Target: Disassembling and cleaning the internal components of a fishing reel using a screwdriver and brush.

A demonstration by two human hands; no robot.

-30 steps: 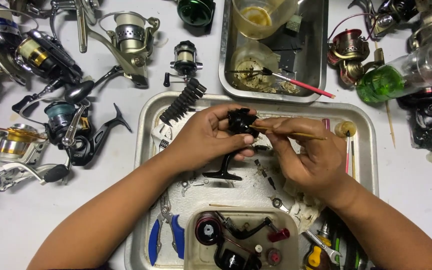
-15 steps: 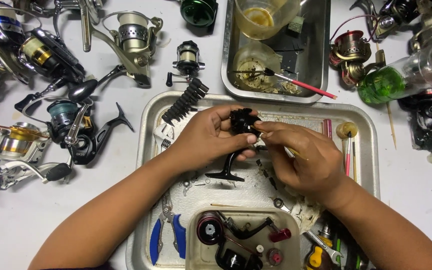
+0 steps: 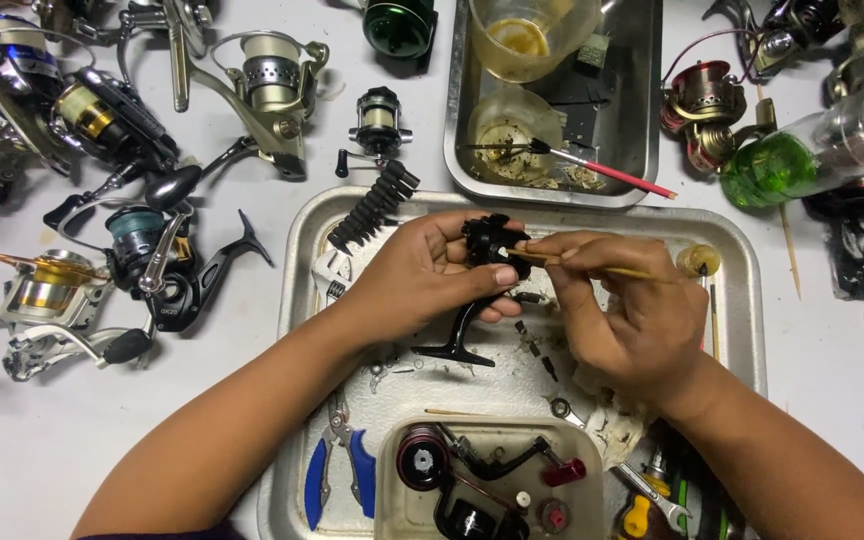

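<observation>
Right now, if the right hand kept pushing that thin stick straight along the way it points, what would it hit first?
The right hand aims its thin stick leftward, and the tip already appears to meet the black reel body held in the left hand. Depth at the tip is unclear.

Overhead view of a cluttered white worktable. Over a metal tray (image 3: 742,300), the left hand (image 3: 417,280) grips a black fishing reel body (image 3: 482,270), its foot pointing down toward the tray. The right hand (image 3: 632,315) pinches a thin wooden stick (image 3: 592,265), its tip touching the reel body. Spare reels (image 3: 122,240) (several, in mixed colours) lie to the left; blue-handled pliers (image 3: 337,470) rest at the tray's lower edge.
</observation>
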